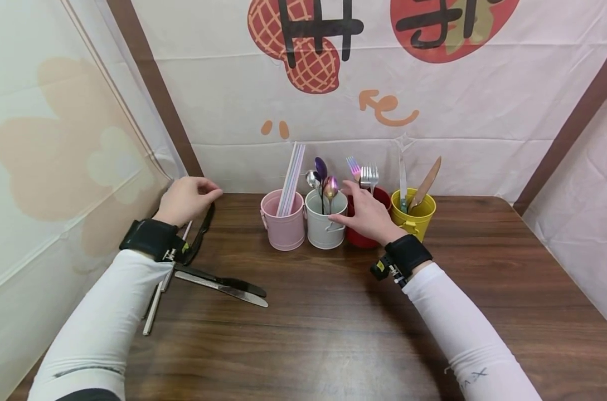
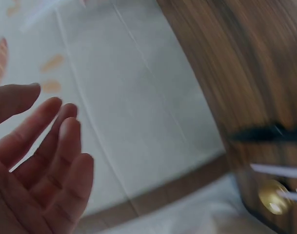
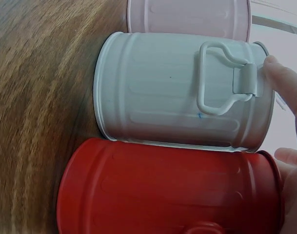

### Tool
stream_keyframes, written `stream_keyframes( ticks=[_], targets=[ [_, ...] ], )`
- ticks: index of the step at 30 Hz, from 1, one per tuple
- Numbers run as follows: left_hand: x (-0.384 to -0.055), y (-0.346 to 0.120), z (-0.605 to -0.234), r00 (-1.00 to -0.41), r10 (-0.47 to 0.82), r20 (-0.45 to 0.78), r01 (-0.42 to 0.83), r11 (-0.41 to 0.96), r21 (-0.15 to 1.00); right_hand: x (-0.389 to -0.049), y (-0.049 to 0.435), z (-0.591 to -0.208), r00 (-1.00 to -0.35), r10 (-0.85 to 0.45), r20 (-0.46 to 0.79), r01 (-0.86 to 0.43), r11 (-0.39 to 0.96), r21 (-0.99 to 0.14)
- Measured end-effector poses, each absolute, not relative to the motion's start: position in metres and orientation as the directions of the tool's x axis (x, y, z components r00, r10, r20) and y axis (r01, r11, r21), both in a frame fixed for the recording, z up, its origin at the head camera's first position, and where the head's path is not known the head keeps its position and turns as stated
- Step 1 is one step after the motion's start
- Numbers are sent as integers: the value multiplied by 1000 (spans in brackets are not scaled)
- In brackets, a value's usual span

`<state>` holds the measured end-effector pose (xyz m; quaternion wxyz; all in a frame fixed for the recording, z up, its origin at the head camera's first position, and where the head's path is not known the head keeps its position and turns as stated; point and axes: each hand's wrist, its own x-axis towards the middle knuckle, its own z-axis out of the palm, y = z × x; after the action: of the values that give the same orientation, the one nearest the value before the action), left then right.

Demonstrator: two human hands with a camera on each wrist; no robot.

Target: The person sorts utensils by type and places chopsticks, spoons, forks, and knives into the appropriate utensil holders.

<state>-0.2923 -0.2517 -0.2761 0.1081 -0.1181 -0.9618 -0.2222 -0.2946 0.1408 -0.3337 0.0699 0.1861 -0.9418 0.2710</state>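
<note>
My left hand point(image 1: 188, 199) hovers over the far left of the table, fingers loosely bent and nothing between them. A dark knife point(image 1: 200, 234) and chopsticks point(image 1: 155, 306) lie below and nearer than it. My right hand point(image 1: 367, 214) is over the red bucket point(image 1: 360, 239), which holds forks point(image 1: 369, 175). Its thumb reaches the rim of the white bucket point(image 3: 182, 90), where several spoons point(image 1: 330, 187) stand. The other fingertips are close to the forks, partly hidden behind the buckets in the right wrist view.
A pink bucket point(image 1: 285, 231) with chopsticks point(image 1: 291, 178) stands left of the white one. On the right, a yellow bucket point(image 1: 423, 223) holds knives point(image 1: 426, 184). Two knives point(image 1: 233, 287) lie on the table point(image 1: 323, 334) at left. A printed cloth point(image 1: 208, 111) rises behind the table.
</note>
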Motion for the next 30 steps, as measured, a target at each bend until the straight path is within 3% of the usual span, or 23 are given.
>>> stream_keyframes(
  ticks=[9, 22, 30],
  targets=[
    [-309, -304, -311, -979, 192, -74, 157, 930, 333, -284, 159, -324, -881, -405, 244, -472, 758, -450],
    [-322, -325, -371, -989, 78, -124, 39, 954, 296, -264, 197, -314, -861, -394, 322, -507, 707, -493],
    [-330, -325, -381, -991, 61, -119, 22, 952, 306, -260, 231, -312, -882, -265, 391, -444, 747, -495]
  ],
)
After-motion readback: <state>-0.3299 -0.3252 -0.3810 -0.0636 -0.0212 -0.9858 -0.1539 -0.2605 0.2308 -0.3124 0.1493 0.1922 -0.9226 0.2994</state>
